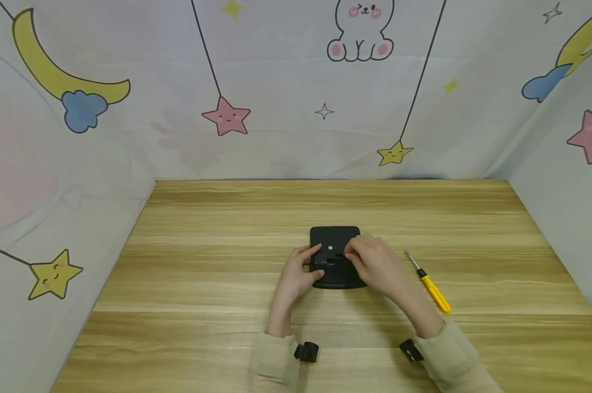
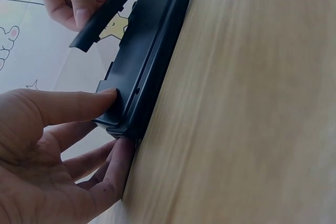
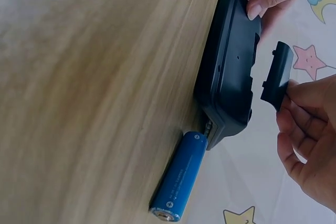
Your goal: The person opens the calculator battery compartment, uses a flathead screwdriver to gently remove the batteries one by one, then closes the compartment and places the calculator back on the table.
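Note:
A flat black calculator [image 1: 331, 236] lies back side up on the table, with a small pale round spot on its back. My left hand [image 1: 297, 273] grips its left side, thumb on the back and fingers along the edge. Just over the calculator's back, my right hand [image 1: 374, 262] pinches a small black battery cover [image 3: 279, 72] between thumb and fingers. The cover's little tabs show in both wrist views, and it is held apart from the calculator. Beside the calculator lies a blue battery [image 3: 181, 177] in the right wrist view; the head view hides it.
To the right of my right hand lies a screwdriver [image 1: 436, 295] with a yellow and black handle. The wooden table [image 1: 202, 284] meets a printed cloth backdrop [image 1: 286, 147] at the back and on both sides.

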`<state>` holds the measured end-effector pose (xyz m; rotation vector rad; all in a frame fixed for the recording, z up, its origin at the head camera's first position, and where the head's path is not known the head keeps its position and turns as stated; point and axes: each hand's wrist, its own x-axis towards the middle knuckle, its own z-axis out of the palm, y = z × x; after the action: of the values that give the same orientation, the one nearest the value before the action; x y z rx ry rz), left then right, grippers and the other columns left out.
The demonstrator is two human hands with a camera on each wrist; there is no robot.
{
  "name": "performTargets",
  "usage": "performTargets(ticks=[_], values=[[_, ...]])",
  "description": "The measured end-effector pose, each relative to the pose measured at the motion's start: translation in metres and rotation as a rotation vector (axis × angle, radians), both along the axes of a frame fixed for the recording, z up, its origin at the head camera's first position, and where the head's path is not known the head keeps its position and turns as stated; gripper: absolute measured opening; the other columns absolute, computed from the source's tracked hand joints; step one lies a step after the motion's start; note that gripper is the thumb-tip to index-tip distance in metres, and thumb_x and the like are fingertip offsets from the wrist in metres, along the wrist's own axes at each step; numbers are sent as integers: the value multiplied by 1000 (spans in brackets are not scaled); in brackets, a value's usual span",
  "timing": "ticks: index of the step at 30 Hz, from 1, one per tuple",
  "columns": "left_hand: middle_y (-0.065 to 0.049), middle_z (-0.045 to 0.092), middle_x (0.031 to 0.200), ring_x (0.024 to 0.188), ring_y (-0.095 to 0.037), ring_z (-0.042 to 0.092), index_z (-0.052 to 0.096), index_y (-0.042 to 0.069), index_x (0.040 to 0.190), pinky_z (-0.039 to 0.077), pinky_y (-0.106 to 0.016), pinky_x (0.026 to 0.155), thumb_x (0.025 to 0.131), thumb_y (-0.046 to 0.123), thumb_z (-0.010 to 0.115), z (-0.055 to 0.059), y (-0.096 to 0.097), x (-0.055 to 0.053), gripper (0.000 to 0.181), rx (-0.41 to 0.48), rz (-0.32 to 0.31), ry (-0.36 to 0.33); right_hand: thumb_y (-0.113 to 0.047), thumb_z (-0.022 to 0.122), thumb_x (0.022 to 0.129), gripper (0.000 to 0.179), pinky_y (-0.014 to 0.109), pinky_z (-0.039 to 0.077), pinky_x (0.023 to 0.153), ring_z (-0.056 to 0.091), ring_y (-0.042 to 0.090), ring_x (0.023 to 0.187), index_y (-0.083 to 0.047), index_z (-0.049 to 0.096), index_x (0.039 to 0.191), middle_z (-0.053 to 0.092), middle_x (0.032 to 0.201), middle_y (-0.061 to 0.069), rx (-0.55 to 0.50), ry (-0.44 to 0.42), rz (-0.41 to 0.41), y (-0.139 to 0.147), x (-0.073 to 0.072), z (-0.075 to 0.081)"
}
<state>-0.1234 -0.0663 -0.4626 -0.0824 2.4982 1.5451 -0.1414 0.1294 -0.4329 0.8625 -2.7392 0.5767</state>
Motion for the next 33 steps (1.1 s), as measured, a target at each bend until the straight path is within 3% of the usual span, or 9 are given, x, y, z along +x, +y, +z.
performTargets(ticks=[9,23,33], values=[[-12,44,146,120,-33,52,57,19,136,46,-50,95,83,6,71,1,0,-1,56,4,-8,7,-12,71,85,4,30,43,66,57,16,76,-12,67,86,67,82,0,16,34,1,-8,-7,0],[-13,44,146,119,-33,53,57,18,135,47,-47,93,82,5,71,0,-2,0,56,8,-9,8,-11,69,87,7,29,39,67,48,13,71,-14,65,82,64,79,-2,94,-32,15,-16,-12,-2],[-12,44,146,119,-32,52,57,18,135,48,-47,92,82,5,71,-1,-1,1,56,16,-5,0,-11,70,86,9,28,39,67,48,12,70,-14,64,80,64,78,-2,109,-31,15,-18,-13,-5]])
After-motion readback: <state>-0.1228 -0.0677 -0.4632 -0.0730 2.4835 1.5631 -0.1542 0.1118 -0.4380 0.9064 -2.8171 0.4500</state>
